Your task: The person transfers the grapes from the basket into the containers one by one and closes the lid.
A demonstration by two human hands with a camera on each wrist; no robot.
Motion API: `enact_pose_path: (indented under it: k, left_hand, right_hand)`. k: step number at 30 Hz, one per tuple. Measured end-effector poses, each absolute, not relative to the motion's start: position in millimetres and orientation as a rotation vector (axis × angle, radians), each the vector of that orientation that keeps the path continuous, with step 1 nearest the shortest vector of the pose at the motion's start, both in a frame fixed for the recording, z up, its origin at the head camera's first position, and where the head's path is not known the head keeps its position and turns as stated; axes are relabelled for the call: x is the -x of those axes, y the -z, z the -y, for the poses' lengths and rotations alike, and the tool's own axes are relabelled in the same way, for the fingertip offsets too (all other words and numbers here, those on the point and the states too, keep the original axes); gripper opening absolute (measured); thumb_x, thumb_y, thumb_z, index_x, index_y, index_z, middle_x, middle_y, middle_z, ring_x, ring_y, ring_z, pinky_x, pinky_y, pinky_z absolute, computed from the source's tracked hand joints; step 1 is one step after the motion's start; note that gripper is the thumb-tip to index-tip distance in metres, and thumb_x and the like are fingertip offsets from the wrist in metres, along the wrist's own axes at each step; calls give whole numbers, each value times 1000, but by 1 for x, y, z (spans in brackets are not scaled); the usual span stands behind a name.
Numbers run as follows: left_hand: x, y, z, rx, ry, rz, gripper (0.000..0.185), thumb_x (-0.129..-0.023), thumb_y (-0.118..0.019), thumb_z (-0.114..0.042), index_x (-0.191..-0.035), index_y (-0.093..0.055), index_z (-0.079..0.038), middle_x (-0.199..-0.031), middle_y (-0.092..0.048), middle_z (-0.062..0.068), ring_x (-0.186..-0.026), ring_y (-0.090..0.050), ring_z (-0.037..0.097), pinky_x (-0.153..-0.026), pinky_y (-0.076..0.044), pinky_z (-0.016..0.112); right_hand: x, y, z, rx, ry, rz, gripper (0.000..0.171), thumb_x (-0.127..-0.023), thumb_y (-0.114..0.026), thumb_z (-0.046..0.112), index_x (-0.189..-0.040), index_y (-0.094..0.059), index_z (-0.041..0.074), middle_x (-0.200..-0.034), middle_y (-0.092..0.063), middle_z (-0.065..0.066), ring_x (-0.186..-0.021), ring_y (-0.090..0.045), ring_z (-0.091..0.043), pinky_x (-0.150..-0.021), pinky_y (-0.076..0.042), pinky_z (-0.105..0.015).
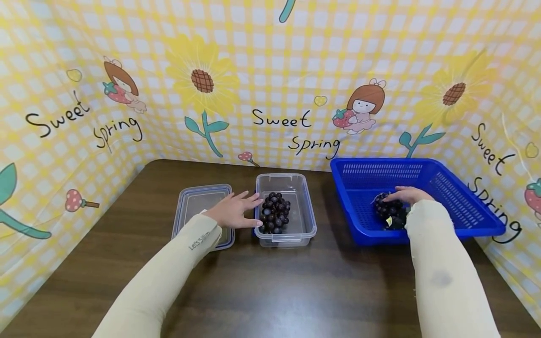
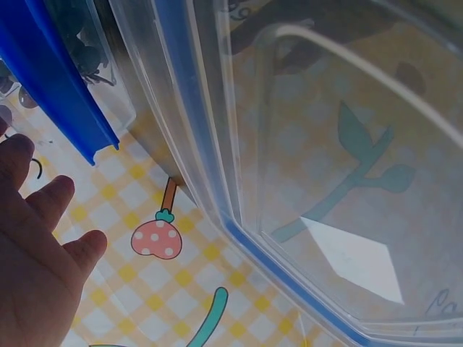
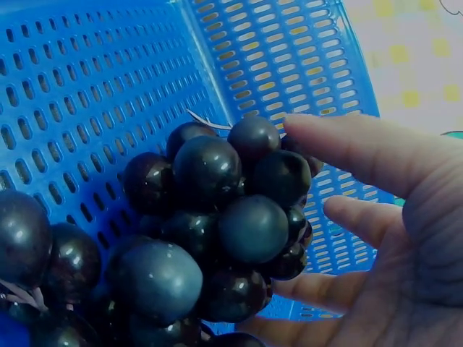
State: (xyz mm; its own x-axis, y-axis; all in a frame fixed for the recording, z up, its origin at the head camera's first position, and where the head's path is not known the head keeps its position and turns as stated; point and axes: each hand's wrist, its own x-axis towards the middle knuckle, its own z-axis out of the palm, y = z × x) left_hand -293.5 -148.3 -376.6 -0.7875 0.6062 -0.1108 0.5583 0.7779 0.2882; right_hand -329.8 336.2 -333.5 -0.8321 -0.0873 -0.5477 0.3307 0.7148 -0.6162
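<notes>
Yellow-and-white checked sheeting [image 1: 270,51] hung on three sides, printed with sunflowers [image 1: 202,80], cartoon girls [image 1: 367,96] and black "Sweet Spring" lettering [image 1: 282,119], a dark brown wood-grained table [image 1: 338,277] enclosed by it, pale light [image 1: 283,307] reflected across the table's near part

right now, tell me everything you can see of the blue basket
The blue basket looks like plastic, wide and shallow, with rows of slots and a solid rim. It stands upright on the table, right of the clear container. Dark grapes lie inside, and the right hand touches them, its sleeve crossing the near rim.
</notes>
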Motion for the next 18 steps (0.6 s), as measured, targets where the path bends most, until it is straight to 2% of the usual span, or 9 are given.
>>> enact_pose_path:
  k: [7, 13, 15, 18]
  left_hand:
    - [295, 379, 148, -912, -346, -2776, 75, -91, -52, -57, -149, -35, -12, -156, -24, 9, -142, -16, 40, -109, -8, 66]
    - [296, 381, 149, -905, -357, -2779, 75, -91, -52, -57, -149, -35, -12, -156, -24, 9, -142, -17, 41, -108, -9, 66]
    - [296, 381, 149, -904, -359, -2779, 75, -91, -52, -57, -149, -35, -12, -156, -24, 9, -142, -17, 41, -108, -9, 66]
    - [295, 379, 149, -899, -361, -2774, 76, -91, -51, -58, -149, -34, -13, -156, -23, 9, -142, -16, 41, -109, -8, 66]
  right_hand:
    - [336, 336, -337, -73, 744, -2394, 88, -94, -53, 34, -142, -3, -20, -147, -1, -41, -134, -5, -57, -110, -16, -60]
    - [338, 338, -336, -74, 661, -2433, 85, -93, -55, 38, -143, -14, -16, -146, -10, -42, -135, -11, -55, -110, -21, -58]
    - [338, 337, -334, -44, 645, -2429, 86, -93, -57, 38, -143, -13, -16, -146, -8, -41, -135, -9, -56, -110, -21, -58]
    - [339, 338, -333, -22, 680, -2344, 90, -92, -57, 35, -145, -2, -14, -147, 2, -40, -136, 0, -55, -110, -17, -59]
